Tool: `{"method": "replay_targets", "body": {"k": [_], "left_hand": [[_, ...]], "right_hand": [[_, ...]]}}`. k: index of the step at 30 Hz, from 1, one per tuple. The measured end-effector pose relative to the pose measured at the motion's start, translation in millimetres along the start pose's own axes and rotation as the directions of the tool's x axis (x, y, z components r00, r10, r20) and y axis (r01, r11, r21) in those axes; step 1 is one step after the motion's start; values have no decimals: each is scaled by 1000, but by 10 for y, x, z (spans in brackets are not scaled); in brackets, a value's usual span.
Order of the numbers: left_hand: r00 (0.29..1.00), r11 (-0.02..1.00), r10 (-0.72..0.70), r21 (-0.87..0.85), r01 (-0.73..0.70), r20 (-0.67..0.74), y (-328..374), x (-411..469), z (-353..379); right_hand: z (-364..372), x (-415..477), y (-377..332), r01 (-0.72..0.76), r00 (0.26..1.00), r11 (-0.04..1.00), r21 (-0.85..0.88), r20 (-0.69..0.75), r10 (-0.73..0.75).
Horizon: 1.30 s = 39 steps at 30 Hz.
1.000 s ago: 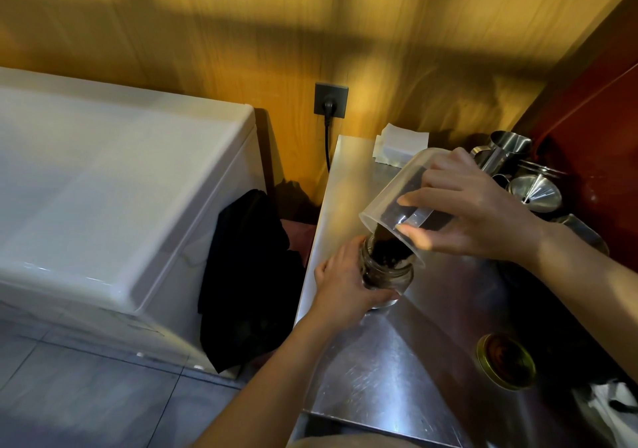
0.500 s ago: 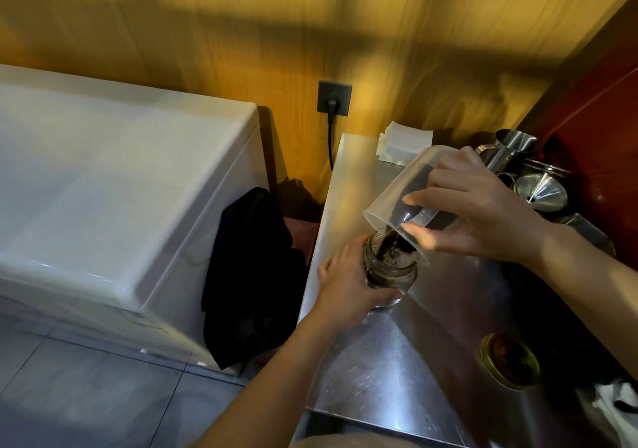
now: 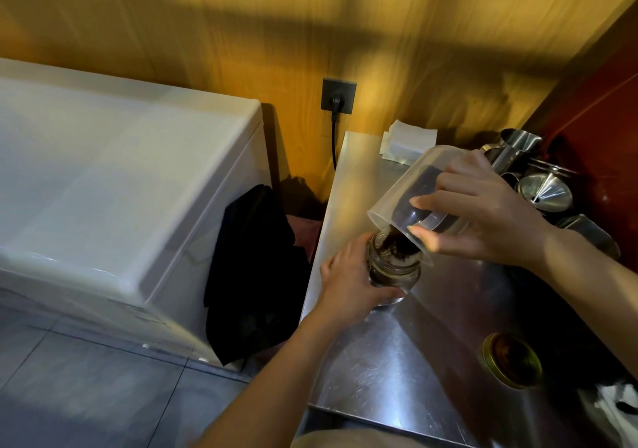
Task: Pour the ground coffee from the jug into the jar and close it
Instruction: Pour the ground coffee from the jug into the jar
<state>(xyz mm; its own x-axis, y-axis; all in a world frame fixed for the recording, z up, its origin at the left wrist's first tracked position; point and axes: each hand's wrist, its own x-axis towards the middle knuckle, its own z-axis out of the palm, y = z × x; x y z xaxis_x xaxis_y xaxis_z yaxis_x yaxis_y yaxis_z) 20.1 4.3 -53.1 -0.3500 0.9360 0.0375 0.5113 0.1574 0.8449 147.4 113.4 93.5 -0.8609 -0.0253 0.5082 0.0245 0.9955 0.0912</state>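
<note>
A clear plastic jug (image 3: 405, 188) is tipped steeply, spout down, over a small glass jar (image 3: 395, 269) that stands on the steel counter (image 3: 390, 371). Dark ground coffee (image 3: 397, 245) slides from the jug's rim into the jar's mouth and fills its neck. My right hand (image 3: 483, 216) grips the jug from the right. My left hand (image 3: 348, 283) wraps the jar's left side and holds it on the counter. The jar's gold lid (image 3: 512, 359) lies upside down on the counter at the near right, apart from both hands.
Steel jugs and a funnel (image 3: 543, 190) crowd the counter's back right corner. A stack of white paper filters (image 3: 407, 143) lies at the back. A white chest appliance (image 3: 114, 188) with dark cloth (image 3: 255, 271) hung beside it stands left of the counter.
More coffee has slid out of the jug into the jar, and less remains against the jug's wall. Both hands keep their grips; the view has shifted slightly.
</note>
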Motion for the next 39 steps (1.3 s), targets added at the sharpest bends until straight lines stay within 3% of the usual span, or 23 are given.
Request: {"method": "replay_targets", "body": {"k": [25,33,39], "left_hand": [[1000,1000,2,23,-2,-12,-1,-1,-9],[1000,999,1,37,-1,-3,-20,3,-3],[1000,999,1,37,-1,-4,-22,11,-5]], "right_hand": [[-5,-21,-25,-6,1000,1000,-13,-5,6],[32,-59,-39,72,995,995,-67,-60,-76],[31,-70,-21,32,998,999,-32,-55,-34]]}}
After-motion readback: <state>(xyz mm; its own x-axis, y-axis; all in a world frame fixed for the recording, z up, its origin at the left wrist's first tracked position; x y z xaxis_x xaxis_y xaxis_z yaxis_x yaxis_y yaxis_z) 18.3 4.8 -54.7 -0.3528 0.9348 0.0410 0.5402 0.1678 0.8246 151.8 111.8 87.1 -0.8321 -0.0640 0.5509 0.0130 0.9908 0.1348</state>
